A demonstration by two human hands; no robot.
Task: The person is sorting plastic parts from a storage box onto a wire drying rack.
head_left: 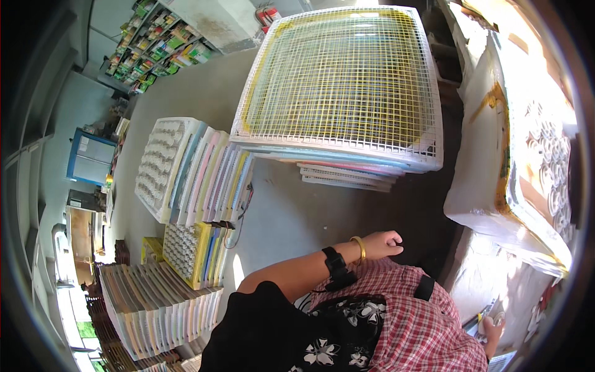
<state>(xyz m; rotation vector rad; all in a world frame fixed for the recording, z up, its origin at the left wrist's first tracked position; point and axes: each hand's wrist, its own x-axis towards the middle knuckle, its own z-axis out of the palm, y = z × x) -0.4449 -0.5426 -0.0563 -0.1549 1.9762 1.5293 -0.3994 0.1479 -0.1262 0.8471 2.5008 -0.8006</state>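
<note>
My left hand (381,244), with a yellow bangle at the wrist and a black band on the forearm, is held in front of my body over the floor. Its fingers are curled in; a small dark spot shows by them, and I cannot tell whether they hold anything. Low on the right, my right hand (494,330) is partly hidden behind my red checked apron (412,316). Its fingers close around a small pale round piece (499,318). Beside it stands a white-covered block (474,161), with several pale ring-shaped pieces (545,155) on top.
Ahead stands a tall stack of plastic grid trays (341,80), white-rimmed with yellow mesh. More stacked trays (164,164) rise at the left, above a pile of pale trays (161,310). Beyond are a shelf of boxes (155,43), red extinguishers (268,17) and a blue cabinet (91,156).
</note>
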